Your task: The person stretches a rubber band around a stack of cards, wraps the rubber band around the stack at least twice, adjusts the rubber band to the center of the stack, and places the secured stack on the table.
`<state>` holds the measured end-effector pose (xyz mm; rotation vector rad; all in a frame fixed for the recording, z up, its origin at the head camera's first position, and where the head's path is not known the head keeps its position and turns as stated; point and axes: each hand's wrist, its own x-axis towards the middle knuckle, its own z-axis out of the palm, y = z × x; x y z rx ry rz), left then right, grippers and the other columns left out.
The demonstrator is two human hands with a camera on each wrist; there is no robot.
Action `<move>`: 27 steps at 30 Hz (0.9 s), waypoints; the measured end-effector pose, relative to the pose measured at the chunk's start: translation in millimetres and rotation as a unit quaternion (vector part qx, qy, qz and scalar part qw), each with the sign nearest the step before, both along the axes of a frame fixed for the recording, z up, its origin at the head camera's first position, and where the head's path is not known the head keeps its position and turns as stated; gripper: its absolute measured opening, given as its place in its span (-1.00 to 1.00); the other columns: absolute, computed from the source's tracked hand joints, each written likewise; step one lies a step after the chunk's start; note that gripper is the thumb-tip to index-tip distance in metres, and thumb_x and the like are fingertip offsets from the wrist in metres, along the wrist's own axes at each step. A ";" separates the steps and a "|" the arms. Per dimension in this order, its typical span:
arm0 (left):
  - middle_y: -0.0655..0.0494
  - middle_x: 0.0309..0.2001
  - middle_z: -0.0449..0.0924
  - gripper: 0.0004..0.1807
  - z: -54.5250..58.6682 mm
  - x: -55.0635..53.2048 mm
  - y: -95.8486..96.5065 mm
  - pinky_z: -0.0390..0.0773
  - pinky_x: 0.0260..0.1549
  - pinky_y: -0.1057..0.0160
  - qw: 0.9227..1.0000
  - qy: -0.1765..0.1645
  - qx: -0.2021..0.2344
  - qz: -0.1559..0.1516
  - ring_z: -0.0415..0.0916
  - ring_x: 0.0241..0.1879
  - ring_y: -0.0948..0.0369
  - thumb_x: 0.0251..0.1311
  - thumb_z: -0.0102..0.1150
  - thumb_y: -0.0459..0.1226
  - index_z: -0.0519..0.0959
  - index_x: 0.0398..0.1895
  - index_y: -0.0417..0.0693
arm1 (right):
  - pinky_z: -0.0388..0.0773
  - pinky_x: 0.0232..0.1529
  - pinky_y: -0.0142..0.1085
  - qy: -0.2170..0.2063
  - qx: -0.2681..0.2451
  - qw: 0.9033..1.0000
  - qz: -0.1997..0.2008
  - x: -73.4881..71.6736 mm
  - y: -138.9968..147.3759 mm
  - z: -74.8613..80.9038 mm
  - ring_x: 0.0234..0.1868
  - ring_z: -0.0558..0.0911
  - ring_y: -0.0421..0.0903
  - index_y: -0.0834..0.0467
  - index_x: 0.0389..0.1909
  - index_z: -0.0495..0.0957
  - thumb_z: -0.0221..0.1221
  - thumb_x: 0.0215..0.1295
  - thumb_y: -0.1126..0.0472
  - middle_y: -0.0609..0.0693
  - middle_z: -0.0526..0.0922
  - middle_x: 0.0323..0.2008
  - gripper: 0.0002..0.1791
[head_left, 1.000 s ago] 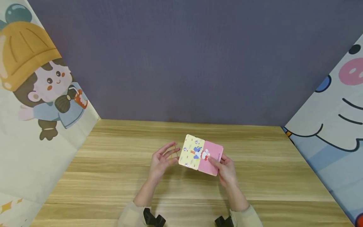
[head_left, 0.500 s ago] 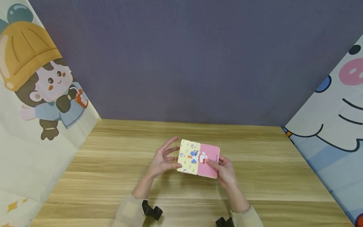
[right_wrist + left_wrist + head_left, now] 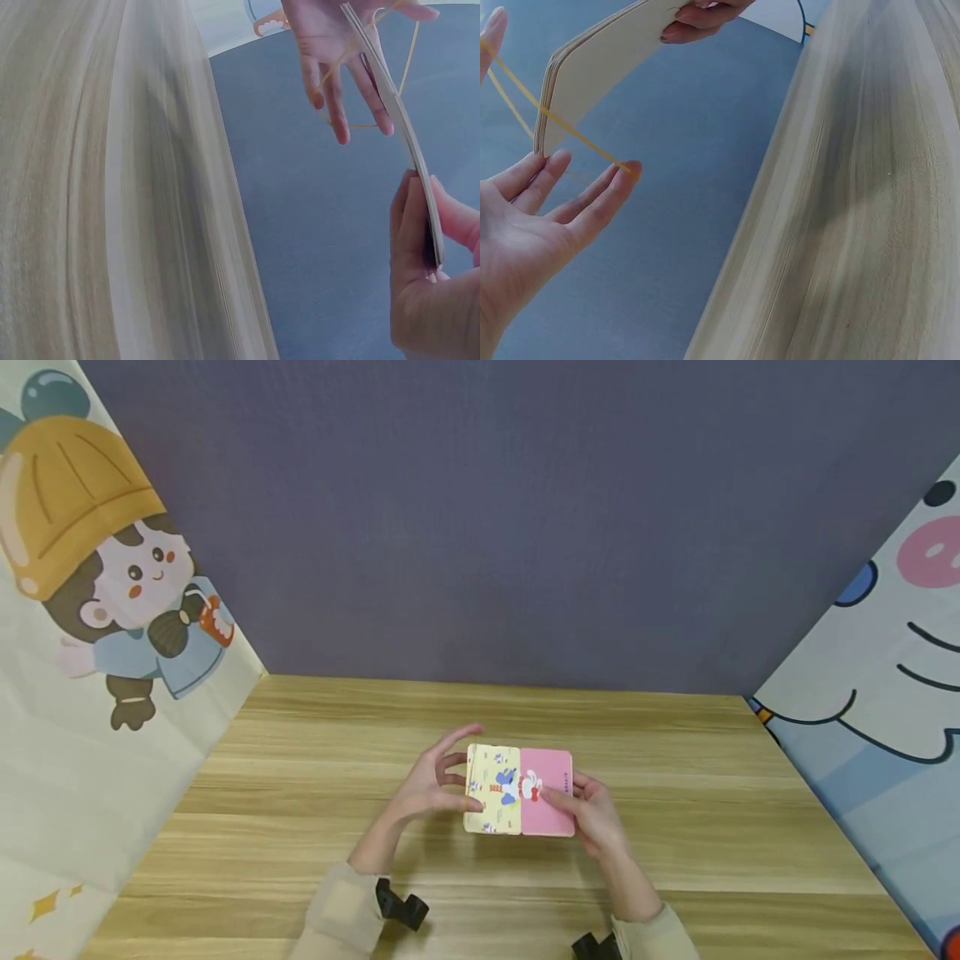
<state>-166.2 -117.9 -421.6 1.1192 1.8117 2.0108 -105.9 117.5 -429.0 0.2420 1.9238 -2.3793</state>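
Observation:
In the head view a small booklet with a yellow half and a pink half, printed with cartoon animals, is held above the table. My right hand grips its pink end, thumb on the face and fingers behind. At the yellow end my left hand spreads its fingers, with the thumb over the cover's left edge. A thin yellow rubber band is stretched over those spread left fingers. In the left wrist view the booklet's layered end lies between the band's strands. Whether the left fingertips touch the booklet, I cannot tell.
Beneath both hands is a wooden table. A dark blue-grey panel rises at its far edge, and cartoon-printed sheets hang on the left and right. Both sleeves carry black wrist mounts.
The left hand has spread wider and moved its fingers around the booklet's yellow end, bringing the rubber band with it. The right hand has turned the booklet level and shifted it slightly left and down.

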 end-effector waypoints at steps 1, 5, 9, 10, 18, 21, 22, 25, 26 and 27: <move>-0.24 0.26 0.01 0.05 -0.7 -0.5 0.0 0.53 -0.22 0.01 1.000 0.004 -0.003 -0.009 0.34 -0.01 -0.07 -0.32 0.44 -0.27 0.03 0.30 -0.23 | 0.60 -0.39 -0.28 0.005 0.002 1.000 0.006 -0.2 0.6 -0.4 -0.44 0.62 -0.08 0.53 -0.03 0.28 0.14 0.00 0.52 0.06 0.62 -0.42 -0.54; -0.30 0.22 0.05 0.10 -3.1 -1.4 0.1 0.54 -0.22 0.02 0.999 0.000 -0.009 -0.052 0.36 -0.02 -0.07 -0.28 0.43 -0.28 -0.07 0.33 -0.21 | 0.60 -0.39 -0.28 0.020 0.010 0.999 0.025 -0.7 3.0 -1.4 -0.43 0.62 -0.08 0.53 -0.02 0.27 0.14 0.01 0.50 0.05 0.62 -0.41 -0.53; -0.38 0.22 0.02 0.18 -2.8 1.2 -0.6 0.52 -0.21 -0.02 0.998 -0.029 -0.021 -0.059 0.34 -0.01 -0.14 -0.27 0.42 -0.35 -0.21 0.36 -0.11 | 0.61 -0.39 -0.25 0.023 -0.005 0.999 0.030 -0.1 4.3 -1.5 -0.42 0.63 -0.08 0.48 0.10 0.19 0.08 0.04 0.53 0.04 0.63 -0.42 -0.45; -0.40 0.22 0.02 0.19 -2.8 1.9 -0.4 0.52 -0.21 -0.02 0.998 -0.034 -0.024 -0.054 0.34 -0.02 -0.15 -0.27 0.42 -0.34 -0.23 0.37 -0.08 | 0.61 -0.39 -0.24 0.024 -0.012 0.999 0.027 0.1 4.0 -1.4 -0.42 0.63 -0.07 0.46 0.13 0.17 0.07 0.04 0.54 0.03 0.63 -0.42 -0.44; -0.36 0.12 0.26 0.10 -1.6 1.7 8.5 0.49 -0.13 0.06 0.999 -0.020 -0.029 -0.003 0.44 -0.08 -0.07 -0.16 0.34 -0.38 -0.23 0.36 -0.15 | 0.59 -0.28 -0.19 0.025 -0.052 0.998 -0.030 -4.0 2.3 -1.7 -0.36 0.62 -0.08 0.39 0.14 0.17 0.02 0.06 0.57 -0.01 0.63 -0.39 -0.45; -0.35 0.06 0.34 -0.03 8.0 7.4 13.0 0.51 -0.15 0.11 0.997 0.000 -0.069 0.033 0.48 -0.14 -0.05 -0.05 0.24 -0.43 -0.17 0.35 -0.21 | 0.58 -0.24 -0.20 0.030 -0.072 0.996 -0.054 -6.2 2.6 -1.6 -0.33 0.62 -0.10 0.31 0.07 0.25 0.01 0.07 0.56 -0.05 0.62 -0.38 -0.52; -0.36 0.04 0.36 -0.09 11.8 10.0 14.6 0.52 -0.16 0.13 0.995 0.011 -0.085 0.045 0.49 -0.16 -0.05 -0.01 0.20 -0.44 -0.15 0.34 -0.25 | 0.57 -0.23 -0.22 0.033 -0.080 0.994 -0.064 -7.2 3.0 -1.5 -0.33 0.62 -0.11 0.26 0.04 0.29 0.01 0.07 0.57 -0.05 0.62 -0.38 -0.54; -0.37 -0.08 0.45 -0.25 23.0 18.2 19.3 0.56 -0.25 0.17 0.990 0.032 -0.116 0.078 0.52 -0.25 -0.06 0.07 0.11 -0.45 -0.04 0.28 -0.37 | 0.56 -0.19 -0.25 0.037 -0.129 0.987 -0.090 -11.3 5.7 -0.1 -0.30 0.61 -0.14 0.10 -0.08 0.39 0.00 0.12 0.56 -0.07 0.62 -0.34 -0.60; -0.35 -0.12 0.47 -0.28 24.9 20.2 21.0 0.57 -0.29 0.19 0.988 0.039 -0.124 0.087 0.53 -0.28 -0.04 0.07 0.11 -0.43 0.00 0.26 -0.39 | 0.56 -0.19 -0.26 0.037 -0.151 0.982 -0.103 -13.3 7.1 0.7 -0.30 0.61 -0.15 0.06 -0.12 0.42 0.00 0.13 0.55 -0.07 0.61 -0.34 -0.61; -0.34 -0.16 0.50 -0.32 26.0 21.8 22.8 0.58 -0.32 0.20 0.986 0.043 -0.128 0.094 0.53 -0.30 -0.03 0.07 0.12 -0.42 0.04 0.23 -0.42 | 0.55 -0.18 -0.27 0.038 -0.167 0.979 -0.115 -15.4 8.8 1.3 -0.29 0.61 -0.16 0.03 -0.14 0.44 0.00 0.14 0.55 -0.07 0.61 -0.32 -0.61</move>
